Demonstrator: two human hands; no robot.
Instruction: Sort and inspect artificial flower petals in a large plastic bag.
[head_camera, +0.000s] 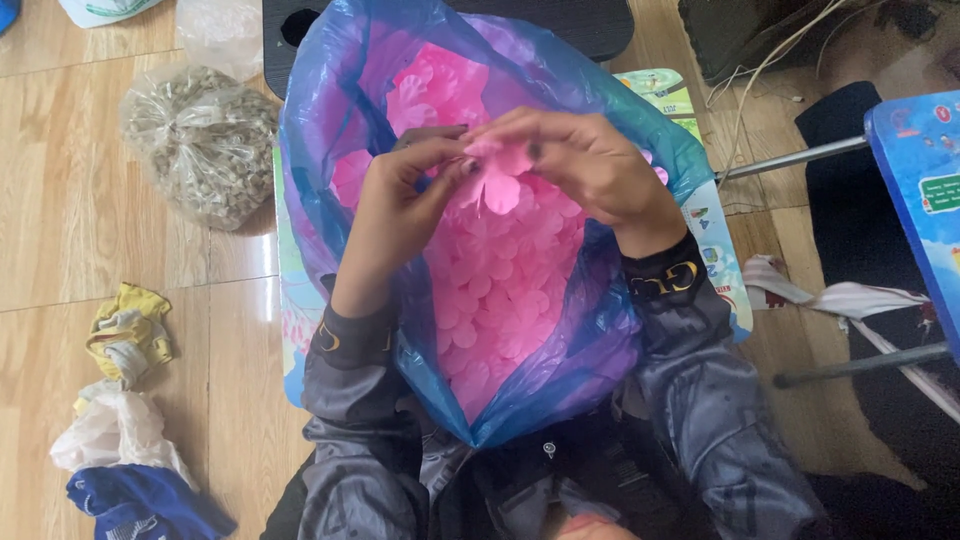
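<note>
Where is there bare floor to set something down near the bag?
Bare wood floor lies left of the clear sack of pale pieces and above the crumpled cloths. Centre is crowded: both hands, left hand and right hand, hold a pink flower piece over the blue bag.

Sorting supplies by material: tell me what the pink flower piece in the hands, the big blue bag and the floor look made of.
Pink flower piece: probably thin fabric or foam, matte, soft flat petals; can't tell which. Blue bag: thin plastic film, glossy, translucent, crinkled. Floor: wood or wood-look laminate, smooth with a slight sheen, grain and plank seams visible.
</note>
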